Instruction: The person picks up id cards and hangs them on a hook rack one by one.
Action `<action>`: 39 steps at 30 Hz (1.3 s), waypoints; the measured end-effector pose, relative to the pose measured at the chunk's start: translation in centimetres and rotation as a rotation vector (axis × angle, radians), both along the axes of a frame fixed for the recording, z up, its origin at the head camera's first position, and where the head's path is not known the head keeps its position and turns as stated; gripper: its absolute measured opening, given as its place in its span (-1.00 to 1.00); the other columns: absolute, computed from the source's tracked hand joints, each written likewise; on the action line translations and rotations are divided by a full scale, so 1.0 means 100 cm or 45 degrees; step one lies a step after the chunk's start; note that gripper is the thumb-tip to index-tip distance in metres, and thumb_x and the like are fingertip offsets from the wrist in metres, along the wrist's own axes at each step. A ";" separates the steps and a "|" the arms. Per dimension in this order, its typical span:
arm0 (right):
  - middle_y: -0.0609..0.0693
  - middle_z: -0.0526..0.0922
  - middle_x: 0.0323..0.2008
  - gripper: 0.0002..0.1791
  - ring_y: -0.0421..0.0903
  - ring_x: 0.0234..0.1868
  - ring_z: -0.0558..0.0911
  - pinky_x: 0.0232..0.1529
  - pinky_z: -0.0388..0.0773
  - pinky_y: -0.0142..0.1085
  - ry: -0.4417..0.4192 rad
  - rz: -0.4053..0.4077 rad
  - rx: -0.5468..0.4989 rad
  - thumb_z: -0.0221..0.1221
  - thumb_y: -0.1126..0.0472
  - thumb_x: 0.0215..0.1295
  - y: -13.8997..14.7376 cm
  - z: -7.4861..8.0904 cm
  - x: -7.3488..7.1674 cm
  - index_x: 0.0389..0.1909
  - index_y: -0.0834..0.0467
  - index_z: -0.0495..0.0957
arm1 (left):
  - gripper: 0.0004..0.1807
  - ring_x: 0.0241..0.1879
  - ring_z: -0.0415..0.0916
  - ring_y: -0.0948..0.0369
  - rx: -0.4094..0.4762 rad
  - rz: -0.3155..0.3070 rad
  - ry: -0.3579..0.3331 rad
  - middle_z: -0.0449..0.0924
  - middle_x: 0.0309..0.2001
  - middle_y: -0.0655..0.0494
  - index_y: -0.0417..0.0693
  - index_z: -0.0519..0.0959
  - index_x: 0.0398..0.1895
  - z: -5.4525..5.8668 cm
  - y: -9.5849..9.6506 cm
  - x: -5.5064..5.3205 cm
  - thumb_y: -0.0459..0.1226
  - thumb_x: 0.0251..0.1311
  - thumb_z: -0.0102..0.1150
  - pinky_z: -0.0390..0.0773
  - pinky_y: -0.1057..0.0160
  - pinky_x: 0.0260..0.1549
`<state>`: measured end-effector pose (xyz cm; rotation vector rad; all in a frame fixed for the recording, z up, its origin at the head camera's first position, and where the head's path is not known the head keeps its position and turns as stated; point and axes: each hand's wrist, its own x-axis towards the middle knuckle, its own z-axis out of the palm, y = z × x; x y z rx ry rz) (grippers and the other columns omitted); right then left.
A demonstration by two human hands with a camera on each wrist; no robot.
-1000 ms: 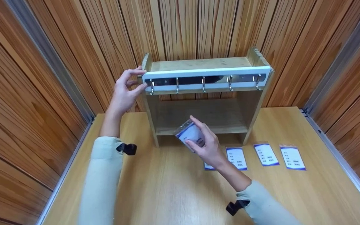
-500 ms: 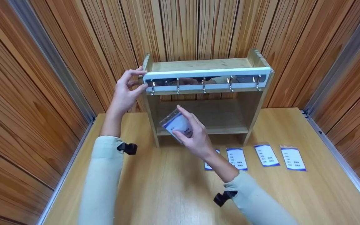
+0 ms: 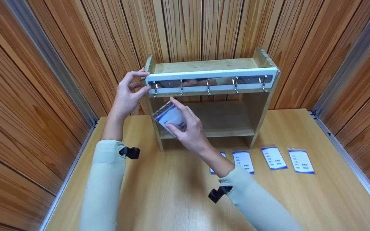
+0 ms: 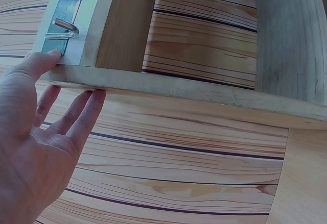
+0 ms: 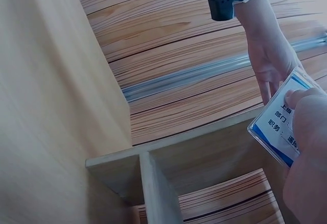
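Observation:
A wooden shelf (image 3: 259,109) stands against the back wall, with a white hook rail (image 3: 210,74) along its upper front. Several metal hooks project from the rail. My left hand (image 3: 127,96) holds the shelf's upper left corner; in the left wrist view its thumb (image 4: 47,59) presses the rail's end near a hook, fingers against the side panel. Below the rail's left part, my right hand (image 3: 189,130) pinches a clear-sleeved badge card (image 3: 169,114) by its side, thumb over its printed face. The card is tilted, its slotted top edge toward the upper left, apart from the hooks.
To the right on the table (image 3: 169,192) lie a badge card (image 3: 274,158), another card (image 3: 301,161) and a third card (image 3: 242,160). One more card (image 3: 213,171) is partly hidden by the right forearm. Wood-panelled walls (image 3: 27,96) enclose the table.
My right hand has moved left and upward with the badge card, from before the lower shelf to below the rail's left hooks. The left hand stays at the shelf corner.

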<state>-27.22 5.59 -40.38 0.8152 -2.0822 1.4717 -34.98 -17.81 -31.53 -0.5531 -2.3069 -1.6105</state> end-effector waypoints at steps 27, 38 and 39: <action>0.35 0.65 0.29 -0.23 0.23 0.24 0.71 0.19 0.83 0.07 0.009 -0.103 -0.075 0.44 0.25 0.51 -0.024 0.010 -0.031 0.67 0.19 0.41 | -0.56 0.57 0.51 -0.16 -0.006 0.002 0.033 0.38 0.75 0.00 -0.09 0.58 0.47 0.000 0.000 -0.003 -0.33 0.61 0.30 0.53 -0.23 0.59; 0.33 0.65 0.27 -0.25 0.20 0.22 0.70 0.17 0.81 0.02 0.000 -0.115 -0.050 0.43 0.22 0.53 -0.028 0.014 -0.034 0.67 0.13 0.43 | -0.56 0.59 0.49 -0.16 -0.003 0.005 0.040 0.38 0.74 -0.03 -0.11 0.58 0.46 -0.001 0.000 -0.002 -0.35 0.59 0.31 0.52 -0.23 0.60; 0.32 0.65 0.25 -0.25 0.19 0.21 0.70 0.17 0.81 0.02 0.000 -0.120 -0.047 0.43 0.22 0.53 -0.028 0.014 -0.034 0.67 0.13 0.44 | -0.56 0.58 0.50 -0.17 -0.002 0.005 0.035 0.37 0.75 -0.02 -0.10 0.58 0.46 -0.001 0.000 -0.002 -0.35 0.60 0.31 0.53 -0.23 0.60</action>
